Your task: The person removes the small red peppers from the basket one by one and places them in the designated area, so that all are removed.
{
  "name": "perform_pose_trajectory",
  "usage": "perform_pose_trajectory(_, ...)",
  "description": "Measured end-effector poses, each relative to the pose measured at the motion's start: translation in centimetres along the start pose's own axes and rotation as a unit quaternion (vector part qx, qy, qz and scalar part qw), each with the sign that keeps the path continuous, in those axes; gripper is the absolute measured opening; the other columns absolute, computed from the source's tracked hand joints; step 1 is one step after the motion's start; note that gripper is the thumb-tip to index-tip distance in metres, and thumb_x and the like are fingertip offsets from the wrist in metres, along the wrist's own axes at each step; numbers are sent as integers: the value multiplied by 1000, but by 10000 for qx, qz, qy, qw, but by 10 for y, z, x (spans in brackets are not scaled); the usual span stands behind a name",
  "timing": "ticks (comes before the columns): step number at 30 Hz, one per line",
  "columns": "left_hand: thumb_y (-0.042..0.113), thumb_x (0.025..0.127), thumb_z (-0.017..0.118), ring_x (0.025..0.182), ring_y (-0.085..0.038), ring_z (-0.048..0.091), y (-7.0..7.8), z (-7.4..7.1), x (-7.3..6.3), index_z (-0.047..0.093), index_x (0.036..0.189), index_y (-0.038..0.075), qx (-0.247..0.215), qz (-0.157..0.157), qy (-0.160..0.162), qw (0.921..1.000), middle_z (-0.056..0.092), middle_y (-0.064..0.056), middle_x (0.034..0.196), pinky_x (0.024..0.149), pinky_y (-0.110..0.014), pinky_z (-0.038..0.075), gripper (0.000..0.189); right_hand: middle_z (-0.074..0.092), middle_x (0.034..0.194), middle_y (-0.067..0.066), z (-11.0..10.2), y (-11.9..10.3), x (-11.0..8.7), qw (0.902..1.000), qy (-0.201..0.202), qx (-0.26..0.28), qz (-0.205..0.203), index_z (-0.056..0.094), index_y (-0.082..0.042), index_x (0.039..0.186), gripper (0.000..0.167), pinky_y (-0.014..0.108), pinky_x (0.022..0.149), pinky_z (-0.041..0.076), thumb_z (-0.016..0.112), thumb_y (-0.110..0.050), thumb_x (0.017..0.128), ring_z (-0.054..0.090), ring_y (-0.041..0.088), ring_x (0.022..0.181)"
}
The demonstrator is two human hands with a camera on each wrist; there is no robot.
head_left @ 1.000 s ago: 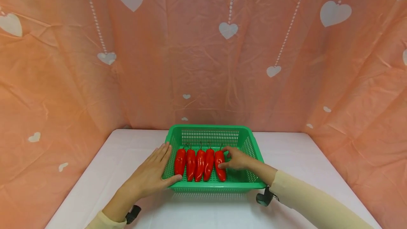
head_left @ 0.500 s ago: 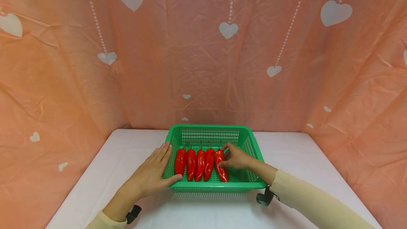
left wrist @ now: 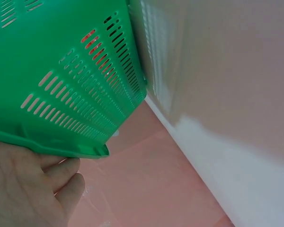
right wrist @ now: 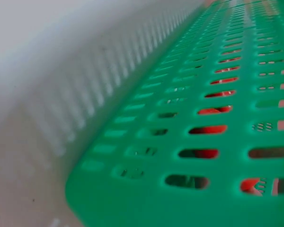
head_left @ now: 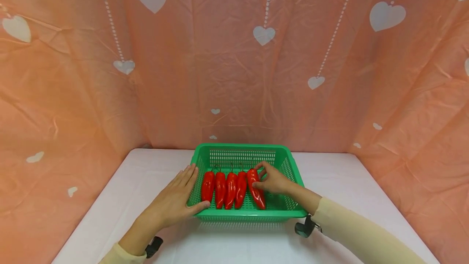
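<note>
In the head view a green plastic basket (head_left: 253,213) holds several glossy red peppers (head_left: 231,190) lying side by side, stems toward the back. My right hand (head_left: 274,181) reaches over the basket's right side and pinches the rightmost red pepper (head_left: 259,199) between thumb and fingers near its stem end. That pepper lies slanted, its tip pointing to the front right. My left hand (head_left: 172,203) rests on the basket's left rim with straight fingers, the thumb over the front corner. In the left wrist view the left hand's fingers (left wrist: 66,182) lie against the rim.
The basket stands on a white-covered table (head_left: 329,170). Behind and at both sides hangs a pink-orange curtain (head_left: 234,72) with white hearts. Through slots in the basket wall (right wrist: 146,189), red of the peppers shows in the right wrist view.
My right hand has shifted slightly toward the back, moving the rightmost pepper; its tip has swung right and its stem end has moved back. The left hand and basket have stayed put.
</note>
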State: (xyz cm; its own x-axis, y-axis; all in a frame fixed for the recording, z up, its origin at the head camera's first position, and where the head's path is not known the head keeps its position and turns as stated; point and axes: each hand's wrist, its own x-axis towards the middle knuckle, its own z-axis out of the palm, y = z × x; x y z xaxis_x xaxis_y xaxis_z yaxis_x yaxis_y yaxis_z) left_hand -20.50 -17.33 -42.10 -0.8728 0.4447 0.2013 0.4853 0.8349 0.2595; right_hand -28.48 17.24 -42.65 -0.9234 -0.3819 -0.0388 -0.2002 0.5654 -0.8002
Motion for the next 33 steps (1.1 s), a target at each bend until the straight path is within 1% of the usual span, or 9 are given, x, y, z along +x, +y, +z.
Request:
perform_pose_trajectory(4,76,99,54,163,-40,21,1,-1,0,30,165,-7,-28,-67,-53,10000,25,-22,175,131,-56,24,109,64,109,20,-3,1,2,9995,97,260,-143,53,3,132,48,42,69,65,82,-6,94,72,24,86)
perform_pose_trajectory(7,76,98,55,163,-40,21,1,0,1,30,165,-7,-42,-96,-54,9999,26,-21,175,131,-56,24,109,64,112,21,-5,2,2,9984,209,451,-279,54,3,135,48,49,71,66,81,-7,96,71,24,86)
perform_pose_trajectory(9,75,98,56,163,-41,21,1,1,1,31,165,-7,-34,-89,-33,9999,26,-21,175,131,-56,25,109,65,113,22,-7,2,3,9975,283,518,-387,54,4,136,49,50,72,66,81,-8,97,71,25,87)
perform_pose_trajectory(15,77,98,54,164,-40,21,-1,4,1,30,165,-6,-11,-110,-62,9999,25,-20,176,131,-55,24,110,67,114,21,-13,-2,0,9966,488,448,-499,56,2,138,50,38,71,64,82,-12,97,72,25,90)
perform_pose_trajectory(18,76,98,56,164,-39,20,-1,4,1,29,166,-6,-34,-143,-80,9999,24,-19,176,131,-55,24,109,67,115,22,-17,-5,-2,9960,539,469,-540,56,2,139,51,40,73,65,81,-13,98,72,26,92)
perform_pose_trajectory(22,72,98,59,164,-39,20,0,3,1,30,166,-6,-53,-139,-53,9999,25,-20,176,131,-55,24,107,65,119,24,-27,-9,-7,9949,555,610,-581,55,1,142,52,48,78,66,79,-14,99,72,27,95)
perform_pose_trajectory(24,71,98,60,164,-39,20,0,3,2,30,166,-6,-54,-138,-44,9999,25,-20,176,131,-55,24,107,64,121,24,-33,-10,-9,9945,572,674,-567,54,1,143,52,46,79,66,78,-14,100,71,26,96)
perform_pose_trajectory(28,70,98,61,164,-39,21,0,2,2,30,165,-6,-55,-146,-33,9999,26,-20,176,131,-55,24,106,66,123,23,-46,-11,-16,9940,699,643,-540,53,0,146,55,39,80,64,78,-17,100,72,24,97)
perform_pose_trajectory(33,69,98,61,164,-40,21,1,1,1,30,165,-6,-55,-142,-51,9999,26,-20,175,131,-55,25,105,66,125,23,-61,-10,-25,9933,896,514,-510,55,-2,147,55,38,85,63,79,-20,100,72,25,101)
